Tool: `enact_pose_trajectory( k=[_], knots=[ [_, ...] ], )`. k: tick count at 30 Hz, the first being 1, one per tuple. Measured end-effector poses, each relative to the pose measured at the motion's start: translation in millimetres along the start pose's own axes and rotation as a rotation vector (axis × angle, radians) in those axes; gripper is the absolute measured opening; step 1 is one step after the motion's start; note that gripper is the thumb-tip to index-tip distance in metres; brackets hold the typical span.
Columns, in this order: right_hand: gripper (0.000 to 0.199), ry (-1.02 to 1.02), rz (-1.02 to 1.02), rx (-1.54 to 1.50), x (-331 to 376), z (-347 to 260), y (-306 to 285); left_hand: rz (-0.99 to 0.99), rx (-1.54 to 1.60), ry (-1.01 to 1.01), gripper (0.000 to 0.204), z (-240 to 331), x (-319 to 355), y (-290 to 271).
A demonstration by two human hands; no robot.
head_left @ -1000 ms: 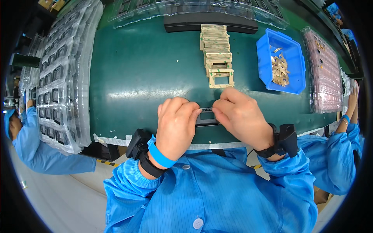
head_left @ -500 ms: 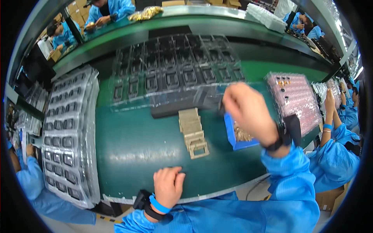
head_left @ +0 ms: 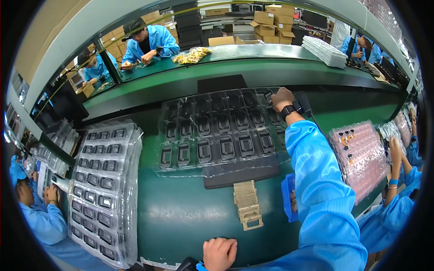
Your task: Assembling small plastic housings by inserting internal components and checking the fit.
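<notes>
Right hand [head_left: 281, 96] stretched far out, fingers curled onto the far right corner of clear plastic tray [head_left: 217, 131], ribbed with rows of dark pockets; pinch hidden. Left hand [head_left: 219, 253] fisted, empty, on green belt [head_left: 181, 217], well short of tray.

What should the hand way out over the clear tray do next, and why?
Probably lower the fingers into the far pocket and let go. The right hand is stretched to the back corner of the clear tray, right over a pocket, while the left hand rests at the table's near edge. What it holds is hidden.
</notes>
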State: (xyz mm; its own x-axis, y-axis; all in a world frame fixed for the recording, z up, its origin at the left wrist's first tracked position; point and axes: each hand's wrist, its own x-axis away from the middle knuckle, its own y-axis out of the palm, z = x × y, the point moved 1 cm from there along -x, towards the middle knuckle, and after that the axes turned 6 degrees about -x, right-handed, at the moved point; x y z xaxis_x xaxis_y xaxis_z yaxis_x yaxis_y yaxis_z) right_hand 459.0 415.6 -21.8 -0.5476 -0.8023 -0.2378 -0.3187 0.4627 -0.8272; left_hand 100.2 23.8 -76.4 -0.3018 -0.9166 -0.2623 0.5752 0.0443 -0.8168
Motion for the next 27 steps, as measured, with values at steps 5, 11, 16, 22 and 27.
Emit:
enact_pose_trajectory(
  k=[5,11,16,22,27],
  knots=[
    [0.024,-0.100,0.024,0.019,-18,-5,24,0.030,-0.013,-0.038,0.007,0,0,0],
    [0.043,-0.053,0.165,0.407,-114,87,96,0.049,0.012,0.022,0.008,-2,-3,2],
    [0.033,-0.073,-0.039,0.435,-71,51,55,0.064,-0.012,0.035,0.008,-4,-2,2],
    [0.026,-0.544,0.134,0.074,-38,19,-17,0.112,-0.003,0.083,0.007,-2,1,4],
    [0.029,-0.319,-0.627,-0.573,124,-64,-129,0.082,0.036,0.062,0.009,-5,6,5]
  ],
)
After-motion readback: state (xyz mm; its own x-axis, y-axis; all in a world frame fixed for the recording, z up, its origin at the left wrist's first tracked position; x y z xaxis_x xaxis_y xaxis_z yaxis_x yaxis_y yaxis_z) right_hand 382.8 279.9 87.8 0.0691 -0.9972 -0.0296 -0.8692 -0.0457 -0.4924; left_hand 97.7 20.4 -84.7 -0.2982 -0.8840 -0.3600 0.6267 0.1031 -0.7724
